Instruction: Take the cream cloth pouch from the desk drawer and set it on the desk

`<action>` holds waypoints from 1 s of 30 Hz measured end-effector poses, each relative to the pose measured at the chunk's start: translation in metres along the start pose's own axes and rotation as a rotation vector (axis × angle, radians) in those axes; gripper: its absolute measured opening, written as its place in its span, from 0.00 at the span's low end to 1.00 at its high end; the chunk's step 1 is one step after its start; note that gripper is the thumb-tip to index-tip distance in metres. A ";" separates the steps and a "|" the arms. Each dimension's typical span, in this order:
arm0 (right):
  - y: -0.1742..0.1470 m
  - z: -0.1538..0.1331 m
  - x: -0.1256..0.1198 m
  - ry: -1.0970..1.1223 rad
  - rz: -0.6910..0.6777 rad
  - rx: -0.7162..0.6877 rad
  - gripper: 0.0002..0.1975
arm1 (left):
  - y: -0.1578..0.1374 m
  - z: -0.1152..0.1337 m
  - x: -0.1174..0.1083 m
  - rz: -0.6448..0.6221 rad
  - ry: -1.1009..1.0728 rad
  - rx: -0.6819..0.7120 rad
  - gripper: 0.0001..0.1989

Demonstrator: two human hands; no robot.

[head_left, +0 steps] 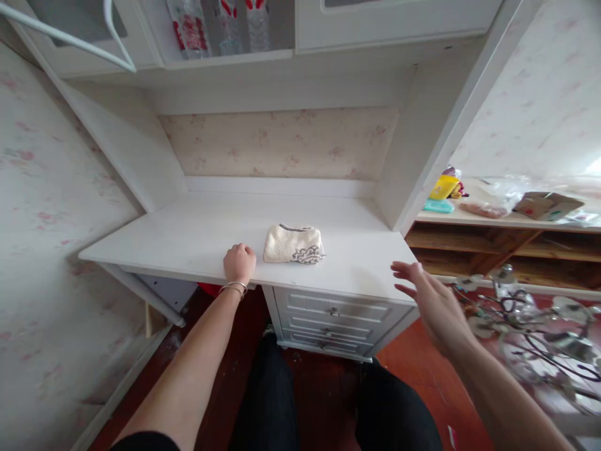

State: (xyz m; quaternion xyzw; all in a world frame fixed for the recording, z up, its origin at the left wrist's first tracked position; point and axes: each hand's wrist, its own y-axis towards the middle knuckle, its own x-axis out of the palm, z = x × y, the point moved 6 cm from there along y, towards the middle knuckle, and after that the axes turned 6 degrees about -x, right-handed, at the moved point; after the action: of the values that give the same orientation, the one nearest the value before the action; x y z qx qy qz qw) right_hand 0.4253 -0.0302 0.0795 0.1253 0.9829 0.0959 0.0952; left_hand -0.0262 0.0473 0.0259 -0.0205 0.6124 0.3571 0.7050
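left hand [239, 263] fisted on desk [197, 235] beside folded cloth [293, 244].

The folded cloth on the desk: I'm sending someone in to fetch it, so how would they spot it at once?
Look at the white desk set in the alcove under the wall cabinets. On its top, near the front edge above the drawers, lies the folded cloth, just beside the left hand. It is cream with a grey patterned corner, and the only thing lying on that top.
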 end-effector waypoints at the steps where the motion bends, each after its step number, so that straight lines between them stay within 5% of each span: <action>1: 0.009 0.016 0.011 -0.180 -0.076 -0.028 0.26 | 0.000 0.000 0.000 0.001 0.000 0.000 0.18; 6: 0.035 0.078 0.042 -1.014 -0.309 -0.127 0.30 | 0.003 -0.003 0.005 0.006 0.004 -0.001 0.18; 9: 0.037 0.090 0.047 -1.286 -0.336 -0.115 0.29 | 0.003 -0.003 0.005 0.018 -0.007 0.006 0.18; 16: 0.038 0.092 0.048 -1.292 -0.416 -0.054 0.32 | -0.004 -0.001 0.004 0.008 -0.048 0.042 0.17; 21: 0.038 0.089 0.048 -1.269 -0.453 -0.005 0.32 | -0.008 0.000 -0.006 -0.016 -0.319 0.101 0.14; 24: 0.039 0.088 0.048 -1.264 -0.468 0.015 0.32 | -0.041 0.008 -0.025 -0.005 -0.430 0.118 0.14; 26: 0.041 0.089 0.048 -1.266 -0.475 0.024 0.32 | -0.088 0.034 -0.037 -0.081 -0.554 0.346 0.15; 30: 0.044 0.095 0.048 -1.255 -0.528 0.092 0.33 | -0.194 0.095 -0.016 -0.576 -0.565 0.623 0.15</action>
State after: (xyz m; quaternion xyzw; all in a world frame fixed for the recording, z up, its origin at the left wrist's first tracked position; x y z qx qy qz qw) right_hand 0.4099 0.0398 -0.0101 -0.0827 0.7422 -0.0633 0.6620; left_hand 0.1570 -0.0611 -0.0155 0.1199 0.4448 -0.0596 0.8856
